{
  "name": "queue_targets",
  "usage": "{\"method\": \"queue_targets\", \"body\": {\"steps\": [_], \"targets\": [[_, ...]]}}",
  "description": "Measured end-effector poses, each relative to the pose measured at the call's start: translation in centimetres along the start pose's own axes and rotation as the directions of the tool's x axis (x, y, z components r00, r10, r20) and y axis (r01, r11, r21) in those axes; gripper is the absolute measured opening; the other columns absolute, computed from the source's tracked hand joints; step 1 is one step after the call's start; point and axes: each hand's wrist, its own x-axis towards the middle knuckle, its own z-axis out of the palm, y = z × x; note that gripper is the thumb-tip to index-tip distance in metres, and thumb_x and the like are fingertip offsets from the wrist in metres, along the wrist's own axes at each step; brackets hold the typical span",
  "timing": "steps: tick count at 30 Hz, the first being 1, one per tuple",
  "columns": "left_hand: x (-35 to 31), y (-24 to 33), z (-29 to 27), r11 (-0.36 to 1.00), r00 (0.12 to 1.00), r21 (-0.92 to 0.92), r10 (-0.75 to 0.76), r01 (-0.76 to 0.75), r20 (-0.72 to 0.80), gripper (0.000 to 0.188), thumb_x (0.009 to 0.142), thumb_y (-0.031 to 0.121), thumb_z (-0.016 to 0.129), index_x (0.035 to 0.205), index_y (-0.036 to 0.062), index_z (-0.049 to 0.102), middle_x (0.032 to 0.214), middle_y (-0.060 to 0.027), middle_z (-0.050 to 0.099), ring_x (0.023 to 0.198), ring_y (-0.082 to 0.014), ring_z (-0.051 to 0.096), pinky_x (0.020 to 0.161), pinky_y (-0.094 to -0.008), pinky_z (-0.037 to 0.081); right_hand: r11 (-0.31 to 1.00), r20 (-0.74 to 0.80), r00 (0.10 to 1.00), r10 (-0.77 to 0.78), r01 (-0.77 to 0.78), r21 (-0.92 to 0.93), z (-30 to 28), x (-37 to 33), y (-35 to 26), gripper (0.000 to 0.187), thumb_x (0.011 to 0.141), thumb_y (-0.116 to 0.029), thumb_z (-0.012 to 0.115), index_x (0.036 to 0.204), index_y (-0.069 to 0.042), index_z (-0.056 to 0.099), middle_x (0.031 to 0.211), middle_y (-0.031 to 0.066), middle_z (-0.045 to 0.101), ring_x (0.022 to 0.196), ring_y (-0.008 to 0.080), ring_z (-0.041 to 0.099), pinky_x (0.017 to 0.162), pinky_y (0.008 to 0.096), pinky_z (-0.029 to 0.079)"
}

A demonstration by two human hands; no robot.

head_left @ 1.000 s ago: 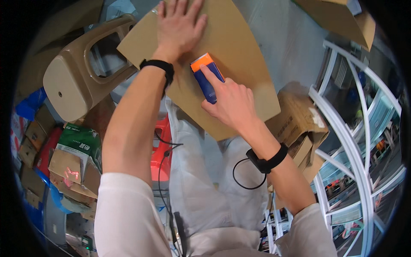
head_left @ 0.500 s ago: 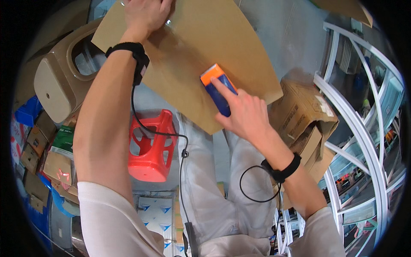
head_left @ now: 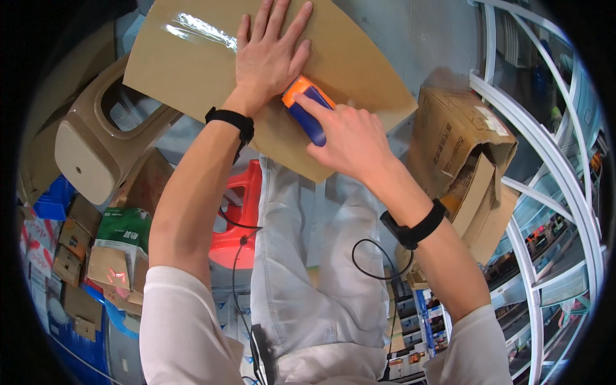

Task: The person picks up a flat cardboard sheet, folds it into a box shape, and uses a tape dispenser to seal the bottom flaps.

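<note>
Two hands: left hand [head_left: 266, 61] spread flat on the cardboard sheet [head_left: 186, 70]; right hand [head_left: 356, 138] wrapped around the tool, index finger on its orange head.
Orange-and-blue hand tool [head_left: 307, 110]: over the sheet, 12 o'clock of view centre.
Clear tape [head_left: 204, 32]: on the sheet, 10 o'clock from the left hand.
Red plastic stool [head_left: 231, 253]: 8 o'clock.
Opened carton [head_left: 443, 141]: 3 o'clock.
White-barred rack [head_left: 534, 308]: beyond the carton, 2 to 5 o'clock.

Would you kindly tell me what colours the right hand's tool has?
The tool is dark blue and orange, shown in the head view.
</note>
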Motion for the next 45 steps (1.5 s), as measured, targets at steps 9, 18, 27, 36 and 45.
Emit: {"method": "queue_targets", "body": {"steps": [9, 18, 27, 36, 45], "targets": [[-0.2, 0.4, 0.6, 0.999, 1.0, 0.047, 0.009, -0.01, 0.015, 0.067, 0.099, 0.037, 0.051, 0.16, 0.0151, 0.037, 0.166, -0.019, 0.03, 0.154, -0.0382, 0.026, 0.123, -0.0576, 0.02, 1.0, -0.005, 1.0, 0.006, -0.006, 0.03, 1.4, -3.9, 2.7, 0.078, 0.075, -0.027, 0.074, 0.15, -0.032, 0.051, 0.093, 0.0179, 0.071, 0.081, 0.0392, 0.07, 0.07, 0.05, 0.057], [0.3, 0.2, 0.3, 0.995, 1.0, 0.096, 0.021, -0.022, 0.016, 0.067, 0.101, 0.033, 0.048, 0.163, 0.015, 0.032, 0.169, -0.019, 0.025, 0.155, -0.0389, 0.023, 0.125, -0.0569, 0.018, 0.995, 0.022, 0.998, 0.063, -0.064, 0.082, 3.9, -10.9, 8.8, 0.077, 0.074, -0.025, 0.071, 0.149, -0.033, 0.053, 0.095, 0.0174, 0.071, 0.078, 0.0392, 0.07, 0.069, 0.0498, 0.057], [-3.0, 9.3, 1.0, 0.991, 0.985, -0.11, 0.092, -0.076, 0.148, 0.075, 0.099, 0.041, 0.051, 0.162, 0.0063, 0.029, 0.168, -0.0216, 0.025, 0.156, -0.0395, 0.021, 0.127, -0.056, 0.014, 0.994, -0.041, 0.999, 0.012, -0.007, 0.108, 5.3, -10.8, 10.0, 0.078, 0.074, -0.024, 0.072, 0.149, -0.031, 0.052, 0.092, 0.0185, 0.071, 0.08, 0.0418, 0.07, 0.069, 0.0514, 0.057], [-4.3, 13.2, 4.1, 0.998, 0.996, 0.039, 0.037, -0.04, 0.079, 0.079, 0.096, 0.04, 0.053, 0.162, 0.0037, 0.027, 0.169, -0.0197, 0.025, 0.157, -0.039, 0.02, 0.126, -0.0562, 0.015, 0.992, -0.112, 0.994, -0.012, 0.026, 0.123, 7.0, -11.7, 11.3, 0.077, 0.075, -0.022, 0.071, 0.148, -0.035, 0.052, 0.093, 0.0162, 0.07, 0.081, 0.0388, 0.071, 0.071, 0.0489, 0.058], [-4.2, 13.2, 3.8, 0.995, 0.994, 0.088, 0.042, -0.051, 0.099, 0.08, 0.096, 0.037, 0.051, 0.163, 0.0028, 0.024, 0.169, -0.0206, 0.023, 0.157, -0.0402, 0.018, 0.126, -0.0566, 0.015, 0.977, -0.019, 0.993, 0.113, -0.107, 0.184, 9.5, -20.6, 18.0, 0.082, 0.074, -0.021, 0.07, 0.15, -0.043, 0.049, 0.103, 0.0135, 0.067, 0.084, 0.0381, 0.069, 0.073, 0.0486, 0.057]]}}
